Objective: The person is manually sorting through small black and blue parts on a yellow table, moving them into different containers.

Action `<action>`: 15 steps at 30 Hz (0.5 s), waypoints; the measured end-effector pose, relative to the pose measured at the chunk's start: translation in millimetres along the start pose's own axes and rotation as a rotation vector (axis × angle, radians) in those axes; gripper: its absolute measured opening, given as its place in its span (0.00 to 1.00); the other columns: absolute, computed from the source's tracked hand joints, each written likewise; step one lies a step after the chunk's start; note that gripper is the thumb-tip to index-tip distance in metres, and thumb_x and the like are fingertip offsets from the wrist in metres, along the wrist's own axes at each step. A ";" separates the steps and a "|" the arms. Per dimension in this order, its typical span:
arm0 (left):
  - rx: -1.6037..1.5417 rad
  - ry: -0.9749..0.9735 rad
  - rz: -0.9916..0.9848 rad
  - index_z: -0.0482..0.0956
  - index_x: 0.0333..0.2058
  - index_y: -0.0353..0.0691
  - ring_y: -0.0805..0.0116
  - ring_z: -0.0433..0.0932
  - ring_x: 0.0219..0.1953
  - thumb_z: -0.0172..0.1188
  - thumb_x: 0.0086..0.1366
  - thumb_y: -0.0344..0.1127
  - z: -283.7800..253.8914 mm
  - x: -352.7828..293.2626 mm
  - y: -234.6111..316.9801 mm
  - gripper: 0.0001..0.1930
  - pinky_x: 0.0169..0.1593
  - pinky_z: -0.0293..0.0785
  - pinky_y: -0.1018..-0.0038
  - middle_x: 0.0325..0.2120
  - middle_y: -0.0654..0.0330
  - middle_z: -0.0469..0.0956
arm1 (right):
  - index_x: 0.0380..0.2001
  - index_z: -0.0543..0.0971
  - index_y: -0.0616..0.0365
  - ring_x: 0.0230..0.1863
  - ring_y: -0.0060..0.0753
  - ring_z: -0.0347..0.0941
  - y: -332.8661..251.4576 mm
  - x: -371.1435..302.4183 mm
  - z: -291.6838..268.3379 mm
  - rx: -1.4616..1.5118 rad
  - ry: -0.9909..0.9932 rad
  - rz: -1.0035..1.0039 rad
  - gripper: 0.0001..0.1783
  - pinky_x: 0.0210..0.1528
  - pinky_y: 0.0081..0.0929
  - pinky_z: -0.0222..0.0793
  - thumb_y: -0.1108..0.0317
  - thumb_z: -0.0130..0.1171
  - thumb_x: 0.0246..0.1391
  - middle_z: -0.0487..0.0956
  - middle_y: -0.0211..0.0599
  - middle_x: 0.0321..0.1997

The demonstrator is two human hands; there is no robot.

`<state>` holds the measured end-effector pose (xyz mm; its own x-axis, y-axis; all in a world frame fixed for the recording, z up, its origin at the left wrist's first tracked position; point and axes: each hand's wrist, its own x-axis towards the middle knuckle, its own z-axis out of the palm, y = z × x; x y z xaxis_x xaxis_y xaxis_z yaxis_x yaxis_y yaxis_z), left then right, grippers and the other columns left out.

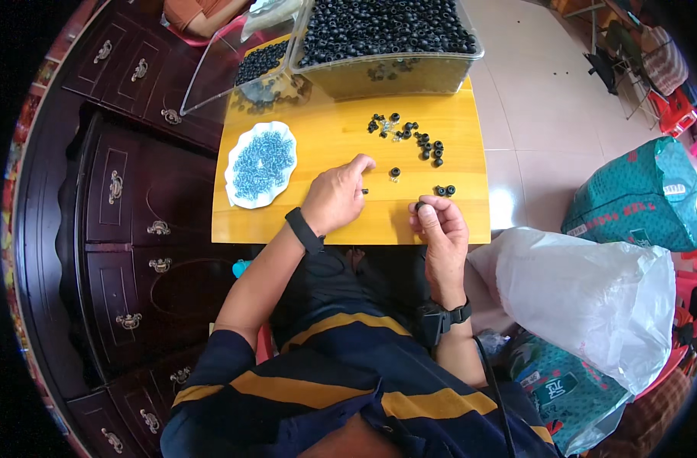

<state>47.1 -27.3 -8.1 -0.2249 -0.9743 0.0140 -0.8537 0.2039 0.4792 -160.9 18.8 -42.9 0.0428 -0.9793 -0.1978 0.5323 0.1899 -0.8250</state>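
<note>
My right hand (444, 229), at the table's near right edge, pinches a small black ring-shaped part (419, 205) between thumb and fingertips. Over the middle of the table is my left hand (337, 195), back up and fingers curled. A small dark piece (365, 191) shows at its fingertips; whether they grip it is hidden. Between the hands and farther off stands one black part (395, 172) with a clear bit beside it. A few black parts (444, 190) lie just beyond my right hand. Loose black parts (428, 145) and small clear pieces (386, 128) are scattered farther back.
A scalloped white dish (231, 179) of small clear pieces stands on the left of the yellow table (318, 126). A clear bin (386, 76) heaped with black parts fills the far edge. Dark drawers (134, 198) flank the left; a white sack (577, 298) stands right. Another person's arm (211, 19) shows far left.
</note>
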 end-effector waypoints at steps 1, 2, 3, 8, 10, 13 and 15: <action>0.001 -0.003 0.004 0.70 0.50 0.42 0.53 0.78 0.26 0.56 0.55 0.21 0.9 2.8 0.1 0.21 0.33 0.74 0.58 0.21 0.59 0.75 | 0.46 0.79 0.58 0.36 0.20 0.76 -1.0 0.0 -0.7 0.002 0.004 -0.002 0.09 0.40 0.17 0.70 0.67 0.60 0.66 0.83 0.32 0.39; 0.026 -0.012 -0.009 0.71 0.49 0.41 0.52 0.80 0.30 0.55 0.56 0.22 1.8 5.3 0.6 0.21 0.36 0.76 0.58 0.25 0.56 0.78 | 0.46 0.79 0.57 0.35 0.20 0.76 -2.5 0.0 -0.9 0.011 0.015 0.012 0.09 0.40 0.17 0.70 0.67 0.60 0.66 0.83 0.32 0.39; 0.053 -0.020 -0.023 0.71 0.49 0.41 0.51 0.81 0.34 0.55 0.57 0.22 2.5 7.0 1.3 0.20 0.39 0.77 0.59 0.29 0.54 0.80 | 0.46 0.79 0.57 0.35 0.20 0.76 -3.2 0.1 -1.2 0.021 0.025 0.027 0.09 0.40 0.17 0.70 0.68 0.60 0.66 0.83 0.32 0.39; -0.008 0.104 0.073 0.78 0.42 0.40 0.53 0.81 0.35 0.57 0.57 0.23 3.3 6.0 14.7 0.13 0.39 0.78 0.61 0.30 0.56 0.80 | 0.46 0.79 0.57 0.36 0.19 0.77 -2.7 1.7 -4.7 0.074 0.046 0.023 0.08 0.40 0.17 0.70 0.67 0.60 0.66 0.83 0.33 0.40; -0.011 0.143 0.113 0.81 0.39 0.40 0.55 0.81 0.33 0.58 0.57 0.24 5.7 6.3 18.5 0.10 0.38 0.78 0.63 0.29 0.56 0.80 | 0.46 0.79 0.57 0.36 0.19 0.77 -2.3 1.8 -4.7 0.079 0.047 0.020 0.08 0.40 0.17 0.71 0.67 0.60 0.66 0.83 0.33 0.40; 0.006 0.156 0.176 0.84 0.35 0.40 0.55 0.82 0.36 0.61 0.58 0.27 11.8 11.7 23.1 0.06 0.40 0.78 0.64 0.31 0.57 0.81 | 0.46 0.79 0.57 0.36 0.20 0.77 -1.1 1.6 -4.7 0.087 0.040 0.027 0.09 0.41 0.17 0.71 0.67 0.59 0.66 0.83 0.33 0.40; 0.031 0.161 0.187 0.85 0.36 0.41 0.56 0.82 0.36 0.63 0.59 0.29 15.0 16.3 23.4 0.06 0.40 0.78 0.64 0.32 0.57 0.82 | 0.46 0.79 0.58 0.36 0.19 0.77 1.1 2.3 -5.8 0.104 0.019 0.031 0.09 0.42 0.17 0.71 0.67 0.59 0.66 0.83 0.33 0.40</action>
<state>16.5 -37.0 -9.7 -0.3052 -0.9214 0.2406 -0.8187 0.3829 0.4279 -165.1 17.1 -47.4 0.0453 -0.9713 -0.2335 0.6159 0.2112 -0.7590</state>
